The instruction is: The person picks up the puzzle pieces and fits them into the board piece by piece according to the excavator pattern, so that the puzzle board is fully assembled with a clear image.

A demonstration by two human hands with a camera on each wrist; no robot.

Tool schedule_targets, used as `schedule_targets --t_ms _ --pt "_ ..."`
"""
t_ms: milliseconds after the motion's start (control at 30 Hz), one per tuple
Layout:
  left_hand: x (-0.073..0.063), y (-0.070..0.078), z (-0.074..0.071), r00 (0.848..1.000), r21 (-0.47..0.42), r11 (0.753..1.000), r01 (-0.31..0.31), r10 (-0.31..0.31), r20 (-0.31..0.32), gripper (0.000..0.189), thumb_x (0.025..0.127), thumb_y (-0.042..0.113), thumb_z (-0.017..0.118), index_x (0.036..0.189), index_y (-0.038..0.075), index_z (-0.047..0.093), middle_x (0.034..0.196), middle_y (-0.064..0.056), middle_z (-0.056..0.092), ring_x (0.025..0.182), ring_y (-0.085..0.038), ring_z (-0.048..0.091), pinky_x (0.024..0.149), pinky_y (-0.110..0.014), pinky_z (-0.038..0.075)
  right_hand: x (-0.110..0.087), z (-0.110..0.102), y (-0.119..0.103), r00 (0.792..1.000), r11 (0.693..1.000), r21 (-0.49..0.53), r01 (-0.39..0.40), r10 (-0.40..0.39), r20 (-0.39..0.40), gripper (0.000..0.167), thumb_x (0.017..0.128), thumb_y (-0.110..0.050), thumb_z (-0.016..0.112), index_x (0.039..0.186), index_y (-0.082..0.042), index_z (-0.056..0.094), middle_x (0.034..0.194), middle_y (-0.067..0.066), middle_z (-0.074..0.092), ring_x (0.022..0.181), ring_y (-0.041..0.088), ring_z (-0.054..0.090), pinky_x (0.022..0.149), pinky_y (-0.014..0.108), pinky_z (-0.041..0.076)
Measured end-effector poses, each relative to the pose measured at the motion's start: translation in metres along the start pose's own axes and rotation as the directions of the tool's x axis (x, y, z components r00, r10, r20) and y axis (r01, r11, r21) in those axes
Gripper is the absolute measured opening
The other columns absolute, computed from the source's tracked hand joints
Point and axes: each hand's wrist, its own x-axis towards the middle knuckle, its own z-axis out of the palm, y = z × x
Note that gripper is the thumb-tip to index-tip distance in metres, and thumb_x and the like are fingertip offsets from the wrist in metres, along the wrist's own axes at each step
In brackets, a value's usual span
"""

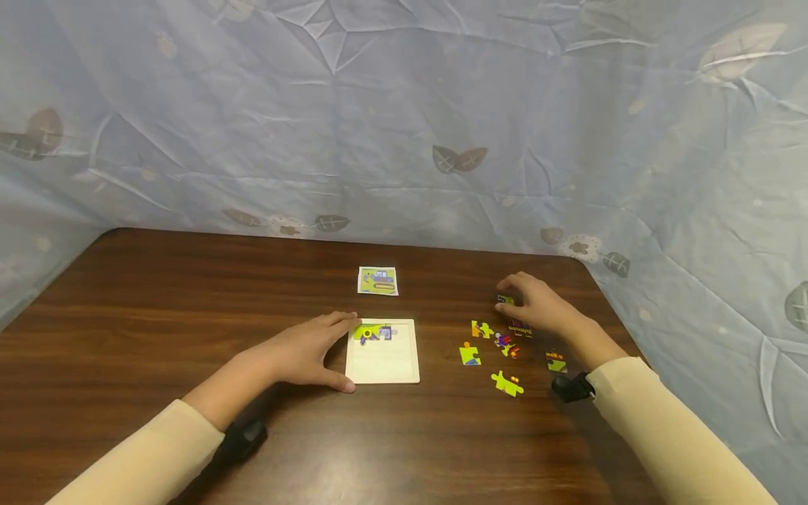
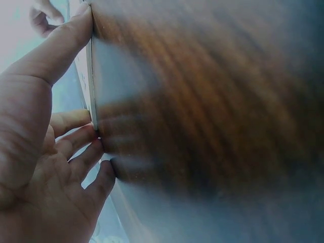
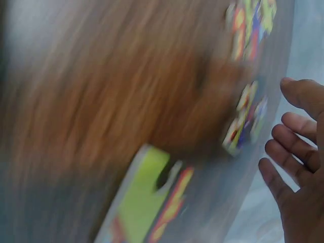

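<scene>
A white puzzle tray (image 1: pixel 383 365) lies on the table, with joined green and purple pieces (image 1: pixel 377 332) along its far edge. My left hand (image 1: pixel 309 352) rests at the tray's left side, thumb near the front corner and fingertips at the far one. In the left wrist view, the thumb (image 2: pixel 55 48) and index finger touch the tray's edge (image 2: pixel 92 91). To the right, my right hand (image 1: pixel 536 303) hovers with loosely bent fingers over a dark-patterned puzzle piece (image 1: pixel 505 299). Nothing shows between those fingers (image 3: pixel 291 144) in the right wrist view.
Several loose puzzle pieces lie right of the tray, among them a green one (image 1: pixel 507 384) and a green-and-blue one (image 1: pixel 470 355). Another piece (image 1: pixel 555 362) lies below the right wrist. A picture card (image 1: pixel 378 280) of a vehicle sits behind the tray. Patterned cloth (image 1: pixel 404 126) hangs behind the table.
</scene>
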Motion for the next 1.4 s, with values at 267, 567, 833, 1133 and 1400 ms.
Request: schedule_targets --t_ms 267,567,833,1133,1400 --pt "-0.003 0.002 -0.002 1.0 0.003 1.0 0.021 -0.021 0.001 0.112 0.081 0.063 0.083 0.164 0.008 0.033 0.17 -0.016 0.034 0.153 -0.044 0.04 0.117 -0.066 0.042 -0.005 0.002 0.02 0.999 0.999 -0.017 -0.041 0.041 0.012 0.047 0.1 -0.025 0.072 0.132 0.008 0.06 0.13 0.028 0.061 0.124 0.047 0.059 0.108 0.063 0.049" --pt "0.0 0.002 0.0 1.0 0.004 1.0 0.007 -0.007 0.003 0.111 0.081 0.064 0.082 0.164 0.009 0.033 0.171 -0.017 0.033 0.155 -0.044 0.038 0.119 -0.065 0.04 -0.01 0.001 0.03 0.999 0.999 -0.022 -0.041 0.04 -0.006 0.037 0.099 -0.023 0.073 0.124 0.002 0.065 0.122 0.021 0.063 0.116 0.041 0.062 0.102 0.06 0.051" --pt "-0.002 0.002 -0.001 1.0 0.001 1.0 0.014 -0.014 0.002 0.111 0.081 0.062 0.083 0.164 0.008 0.033 0.171 -0.017 0.033 0.155 -0.045 0.037 0.119 -0.065 0.04 -0.006 0.002 0.029 1.0 0.998 -0.064 0.003 -0.003 -0.008 0.028 0.098 -0.022 0.074 0.114 0.0 0.066 0.115 0.019 0.064 0.108 0.036 0.063 0.097 0.058 0.053" --pt "-0.004 0.003 -0.002 1.0 -0.002 1.0 0.018 -0.018 -0.005 0.111 0.081 0.062 0.084 0.164 0.008 0.034 0.17 -0.016 0.034 0.155 -0.044 0.038 0.119 -0.065 0.04 -0.002 0.003 0.027 1.0 0.994 -0.113 -0.001 0.004 0.022 0.026 0.094 -0.022 0.074 0.105 -0.001 0.064 0.105 0.016 0.064 0.097 0.029 0.061 0.089 0.052 0.053" --pt "-0.004 0.003 -0.001 1.0 -0.001 1.0 0.01 -0.01 -0.005 0.109 0.081 0.061 0.084 0.163 0.008 0.035 0.169 -0.016 0.036 0.153 -0.043 0.041 0.118 -0.064 0.041 -0.001 0.0 0.025 1.0 0.994 -0.106 0.0 0.002 0.023 0.028 0.093 -0.021 0.072 0.106 0.002 0.062 0.105 0.018 0.066 0.098 0.032 0.065 0.09 0.055 0.055"
